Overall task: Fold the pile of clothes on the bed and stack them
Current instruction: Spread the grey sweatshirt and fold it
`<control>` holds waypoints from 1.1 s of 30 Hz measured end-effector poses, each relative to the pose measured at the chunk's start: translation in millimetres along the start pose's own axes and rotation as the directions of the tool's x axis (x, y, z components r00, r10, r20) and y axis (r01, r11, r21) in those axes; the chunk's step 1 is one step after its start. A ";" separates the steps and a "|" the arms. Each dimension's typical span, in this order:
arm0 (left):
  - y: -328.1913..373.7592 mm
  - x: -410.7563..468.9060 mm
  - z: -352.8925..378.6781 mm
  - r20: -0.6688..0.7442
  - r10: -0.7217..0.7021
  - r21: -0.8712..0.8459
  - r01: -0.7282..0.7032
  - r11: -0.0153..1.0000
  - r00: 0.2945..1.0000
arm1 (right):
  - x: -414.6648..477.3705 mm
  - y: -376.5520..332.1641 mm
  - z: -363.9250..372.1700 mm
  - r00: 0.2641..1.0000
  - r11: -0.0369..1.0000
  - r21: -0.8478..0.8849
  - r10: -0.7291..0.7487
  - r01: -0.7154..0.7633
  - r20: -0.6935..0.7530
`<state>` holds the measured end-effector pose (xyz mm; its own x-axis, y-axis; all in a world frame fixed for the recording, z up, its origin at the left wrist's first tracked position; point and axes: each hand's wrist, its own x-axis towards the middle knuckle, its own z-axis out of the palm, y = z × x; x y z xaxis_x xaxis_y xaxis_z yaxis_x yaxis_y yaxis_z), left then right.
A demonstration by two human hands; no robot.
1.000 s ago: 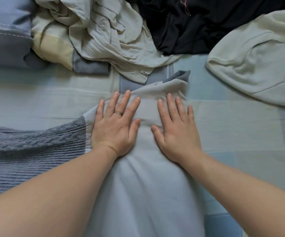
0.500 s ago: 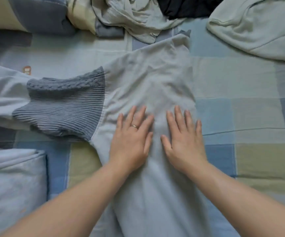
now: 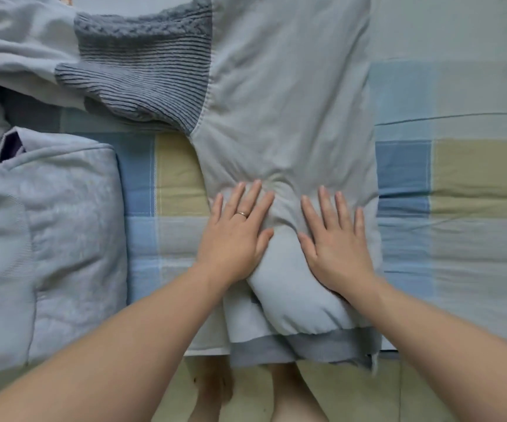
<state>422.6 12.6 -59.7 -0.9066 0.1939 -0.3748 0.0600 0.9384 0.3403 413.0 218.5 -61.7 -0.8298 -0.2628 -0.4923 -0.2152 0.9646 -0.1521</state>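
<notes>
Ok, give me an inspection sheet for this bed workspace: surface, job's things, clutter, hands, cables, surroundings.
Surface: checked bedcover in blue, beige and grey squares.
Job's things: pale grey garment spread flat, knit sleeve out to the left; pale blue quilted piece at the left.
Clutter: nothing seen.
Hands: left hand and right hand flat on the garment, fingers straight.
Cables: nothing seen.
Surroundings: floor and bare feet below the bed's edge.
</notes>
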 end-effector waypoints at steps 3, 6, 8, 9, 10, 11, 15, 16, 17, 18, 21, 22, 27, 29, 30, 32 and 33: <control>0.8 -34.8 2.3 -0.043 -0.051 -0.161 0.043 0.986 0.998 | -20.2 -10.2 -4.2 0.990 0.987 0.137 0.071 -0.088 0.125; 11.2 -77.5 -4.8 -0.215 -0.286 -0.376 0.191 0.907 0.934 | -50.5 -21.4 -27.6 0.983 0.930 0.350 0.048 -0.108 0.177; 20.3 -107.1 -0.7 -0.060 -0.395 -0.589 0.287 0.756 0.917 | -88.9 -28.1 -29.5 0.979 0.929 0.365 -0.011 -0.066 0.205; 25.7 -118.9 2.8 0.058 -0.408 -0.662 0.341 0.667 0.911 | -109.4 -32.2 -23.9 0.973 0.936 0.347 -0.023 -0.061 0.232; 30.6 -128.0 9.3 0.162 -0.404 -0.713 0.390 0.583 0.900 | -128.7 -34.7 -13.8 0.969 0.951 0.303 -0.014 -0.063 0.248; 33.9 -133.6 18.6 0.245 -0.394 -0.750 0.431 0.502 0.886 | -143.4 -35.8 -1.8 0.971 0.968 0.240 0.010 -0.069 0.237; 46.9 -143.0 43.2 0.390 -0.303 -0.793 0.484 0.369 0.870 | -174.5 -39.4 44.9 0.997 0.995 0.076 0.067 -0.070 0.036; 49.5 -143.2 46.3 0.373 -0.291 -0.807 0.463 0.366 0.881 | -175.0 -38.6 51.9 0.997 0.994 0.096 0.064 -0.060 -0.046; 52.1 -143.8 46.1 0.349 -0.288 -0.828 0.437 0.351 0.892 | -172.1 -36.9 54.5 0.992 0.989 0.135 0.069 -0.055 -0.104; 53.6 -144.2 46.1 0.331 -0.293 -0.845 0.420 0.331 0.897 | -166.6 -33.0 54.7 0.986 0.983 0.179 0.077 -0.050 -0.145; 54.4 -147.9 52.2 0.274 -0.295 -0.866 0.368 0.338 0.916 | -148.0 -21.2 38.7 0.983 0.962 0.274 0.066 -0.016 -0.174; 55.1 -149.7 55.0 0.251 -0.277 -0.848 0.349 0.398 0.927 | -143.6 -17.2 31.4 0.986 0.939 0.344 0.071 -0.015 -0.151; 97.7 -153.4 53.0 0.197 -0.282 -0.472 0.342 0.812 0.939 | -133.9 -6.4 -6.9 0.986 0.723 0.683 0.165 -0.104 -0.024; 118.1 -150.6 52.7 0.124 -0.388 -0.399 0.404 0.823 0.913 | -132.8 -3.9 -19.4 0.981 0.635 0.762 0.195 -0.122 -0.006; 123.5 -147.4 52.9 0.081 -0.432 -0.459 0.419 0.784 0.898 | -132.3 -3.0 -24.0 0.981 0.612 0.782 0.196 -0.123 0.001; 126.6 -143.0 56.9 0.015 -0.459 -0.633 0.364 0.683 0.888 | -133.1 -3.4 -31.8 0.983 0.584 0.803 0.183 -0.115 0.008; 127.3 -142.7 56.4 -0.007 -0.446 -0.692 0.318 0.648 0.895 | -134.0 -4.3 -35.6 0.985 0.574 0.812 0.172 -0.107 0.007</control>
<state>583.2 120.5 -11.6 -0.8410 -0.2470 -0.4813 -0.5382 0.4718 0.6984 506.8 250.3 35.4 -0.8507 -0.0928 -0.5174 0.3827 0.5654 -0.7306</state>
